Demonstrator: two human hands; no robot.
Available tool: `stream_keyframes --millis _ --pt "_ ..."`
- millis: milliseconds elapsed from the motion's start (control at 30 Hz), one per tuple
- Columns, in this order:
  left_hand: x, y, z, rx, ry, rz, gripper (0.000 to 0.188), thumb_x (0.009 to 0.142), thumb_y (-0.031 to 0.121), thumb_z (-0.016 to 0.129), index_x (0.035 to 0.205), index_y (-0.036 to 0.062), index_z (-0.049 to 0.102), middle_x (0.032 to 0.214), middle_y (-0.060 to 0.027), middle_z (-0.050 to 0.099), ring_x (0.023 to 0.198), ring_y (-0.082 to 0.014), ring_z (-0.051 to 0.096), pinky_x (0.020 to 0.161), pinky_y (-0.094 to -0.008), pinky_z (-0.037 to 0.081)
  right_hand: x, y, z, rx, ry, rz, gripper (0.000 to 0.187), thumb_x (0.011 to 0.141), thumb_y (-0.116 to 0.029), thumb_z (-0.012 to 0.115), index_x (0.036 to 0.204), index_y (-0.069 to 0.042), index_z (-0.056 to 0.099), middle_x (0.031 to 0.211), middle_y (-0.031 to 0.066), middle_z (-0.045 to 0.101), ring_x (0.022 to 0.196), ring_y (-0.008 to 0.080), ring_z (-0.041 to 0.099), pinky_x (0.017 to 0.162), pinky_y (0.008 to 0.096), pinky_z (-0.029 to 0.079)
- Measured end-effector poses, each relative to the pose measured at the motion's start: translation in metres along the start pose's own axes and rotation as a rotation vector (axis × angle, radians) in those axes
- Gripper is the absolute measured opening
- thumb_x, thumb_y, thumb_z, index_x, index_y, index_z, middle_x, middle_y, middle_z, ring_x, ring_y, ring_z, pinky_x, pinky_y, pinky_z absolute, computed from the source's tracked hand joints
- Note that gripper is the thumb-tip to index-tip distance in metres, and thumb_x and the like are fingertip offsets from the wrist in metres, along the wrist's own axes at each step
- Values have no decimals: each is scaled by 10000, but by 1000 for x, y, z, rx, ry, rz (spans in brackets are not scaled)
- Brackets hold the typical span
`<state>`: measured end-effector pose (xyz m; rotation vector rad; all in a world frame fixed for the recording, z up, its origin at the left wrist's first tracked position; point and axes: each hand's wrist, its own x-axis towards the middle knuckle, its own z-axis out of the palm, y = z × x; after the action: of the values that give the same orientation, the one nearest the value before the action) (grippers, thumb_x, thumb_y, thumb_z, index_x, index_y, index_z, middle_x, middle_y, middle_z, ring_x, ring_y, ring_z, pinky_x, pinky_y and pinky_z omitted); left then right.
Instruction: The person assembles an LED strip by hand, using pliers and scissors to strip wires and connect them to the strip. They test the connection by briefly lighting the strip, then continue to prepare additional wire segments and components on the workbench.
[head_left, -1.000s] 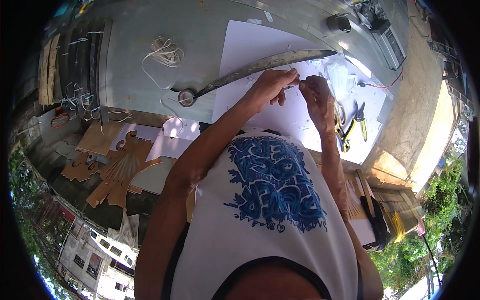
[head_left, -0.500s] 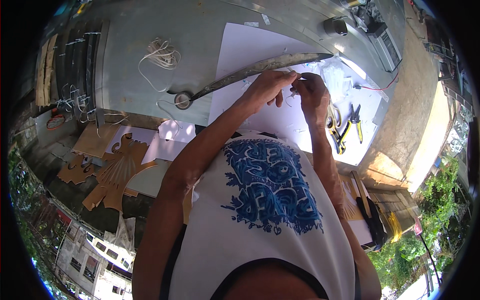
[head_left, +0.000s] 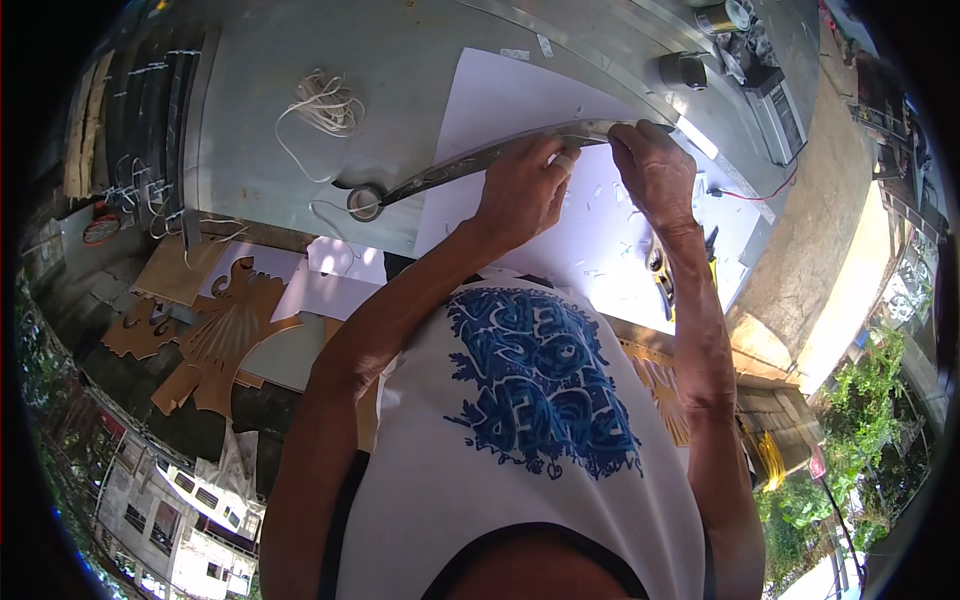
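A long, curved dark strip (head_left: 440,172) lies across the white sheet (head_left: 480,95), its left end by a roll of tape (head_left: 365,203). My left hand (head_left: 527,190) is closed at the strip's middle, fingertips on its edge. A small pale bit shows at those fingers; I cannot make out what it is. My right hand (head_left: 655,178) pinches the strip near its right end, fingers bent over the top edge. Yellow-and-black pliers (head_left: 660,275) lie beside my right forearm, which partly hides them. Small clear scraps are scattered on the sheet around my right hand.
A bundle of white cord (head_left: 325,105) lies on the grey metal table (head_left: 250,60). Dark strips (head_left: 150,130) are stacked at the left edge. At the back right stand a dark cup (head_left: 683,70), a can (head_left: 722,17) and a grey box-shaped device (head_left: 775,115). Cut brown panels (head_left: 225,320) lie lower left.
My hands were together over the strip, fingers meeting at something small. Now they are apart, the left on the strip's middle, the right farther right on its end. The strip's right part has shifted nearer.
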<state>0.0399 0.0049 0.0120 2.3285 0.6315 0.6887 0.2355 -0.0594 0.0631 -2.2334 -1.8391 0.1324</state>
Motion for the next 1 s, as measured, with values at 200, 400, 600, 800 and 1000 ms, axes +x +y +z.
stream_keyframes --millis 200,400,600,800,1000 --pt "5 -1 11 42 -4 21 393 807 21 725 1195 0 669 1184 -138 669 964 -307 683 818 -398 568 11 10 2 -198 41 -168 60 834 -126 698 806 -98 652 780 61 587 774 277 648 635 414 538" --pt "15 -2 14 -11 42 -67 324 821 24 711 1143 13 684 1084 -125 714 786 -294 719 638 -384 583 15 3 -9 -101 -16 -174 81 808 -156 743 817 -105 681 812 44 602 818 257 649 657 397 551" --pt "24 -10 23 85 90 4 285 795 23 723 1079 27 703 986 -97 719 733 -270 713 614 -362 574 27 16 -22 -29 -120 -269 112 812 -154 763 914 -130 724 832 42 634 825 261 659 675 390 565" --pt "4 -17 21 214 -85 -28 339 741 32 740 1078 39 710 922 -91 710 746 -244 713 632 -362 568 35 31 -12 28 -123 -284 94 816 -137 758 902 -127 724 836 34 670 804 251 664 702 383 576" --pt "-8 -20 0 194 -187 -59 328 761 49 741 1087 31 710 956 -101 719 727 -245 709 622 -364 559 29 23 -3 27 -219 -376 39 832 -129 728 843 -94 714 825 32 652 826 230 643 707 388 548"
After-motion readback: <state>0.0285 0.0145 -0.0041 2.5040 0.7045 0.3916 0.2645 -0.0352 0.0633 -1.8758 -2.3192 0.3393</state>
